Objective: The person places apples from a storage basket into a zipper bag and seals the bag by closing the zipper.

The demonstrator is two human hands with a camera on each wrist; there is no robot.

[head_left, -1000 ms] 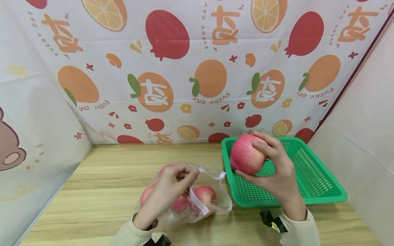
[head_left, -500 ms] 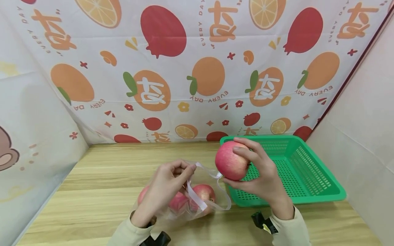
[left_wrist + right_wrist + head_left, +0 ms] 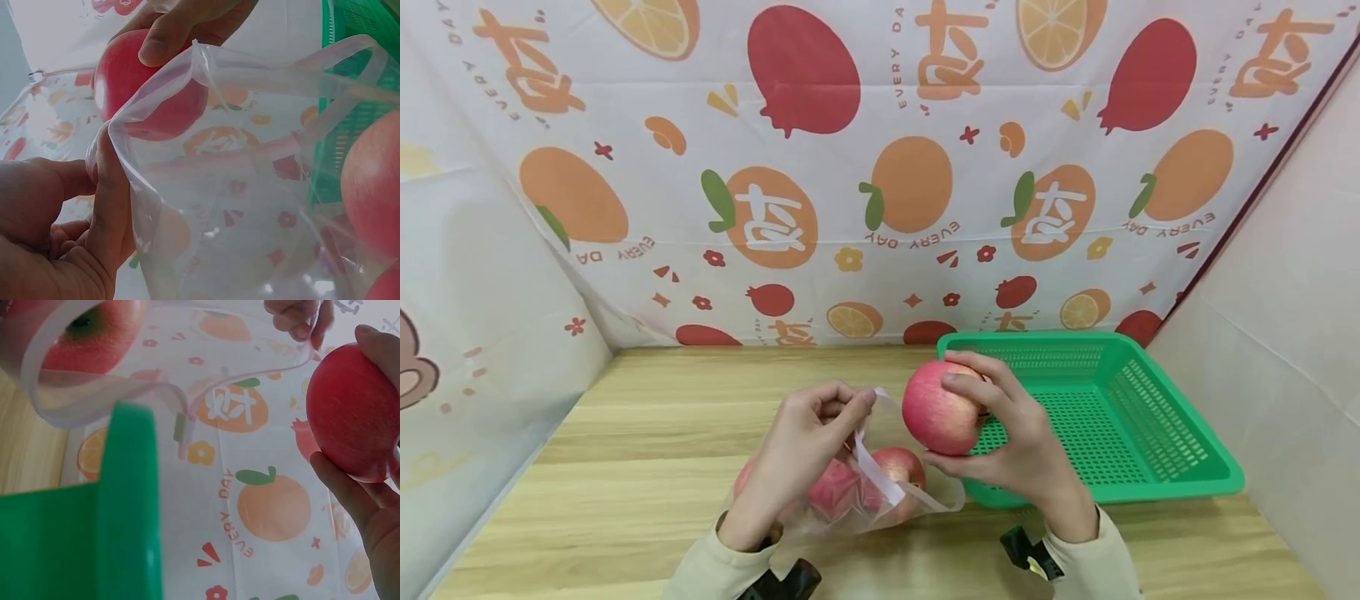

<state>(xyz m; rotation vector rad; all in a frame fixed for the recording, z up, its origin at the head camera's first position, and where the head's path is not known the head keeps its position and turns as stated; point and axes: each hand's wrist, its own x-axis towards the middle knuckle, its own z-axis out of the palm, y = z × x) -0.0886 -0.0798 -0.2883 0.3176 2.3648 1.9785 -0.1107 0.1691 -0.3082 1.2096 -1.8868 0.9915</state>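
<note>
My right hand (image 3: 1018,450) grips a red apple (image 3: 938,407), thumb below and fingers over the top, just right of the bag's mouth. With thumb and index finger my left hand (image 3: 808,446) pinches the white-edged rim of a clear plastic bag (image 3: 880,475). Inside the bag lie several apples, among them one apple (image 3: 895,471) near the opening. The left wrist view shows the held apple (image 3: 150,94) partly behind the bag's raised edge. In the right wrist view the bag's rim (image 3: 169,387) hangs as an open loop beside the held apple (image 3: 353,412).
A green plastic basket (image 3: 1225,475) with perforated sides stands on the right of the wooden table (image 3: 602,475), close beside the bag. Behind the table hangs a fruit-printed cloth (image 3: 835,192). Pale side walls (image 3: 1292,350) bound the table left and right.
My right hand has carried the apple leftward and down, from over the basket to beside the bag's mouth. My left hand keeps its pinch on the bag's rim.
</note>
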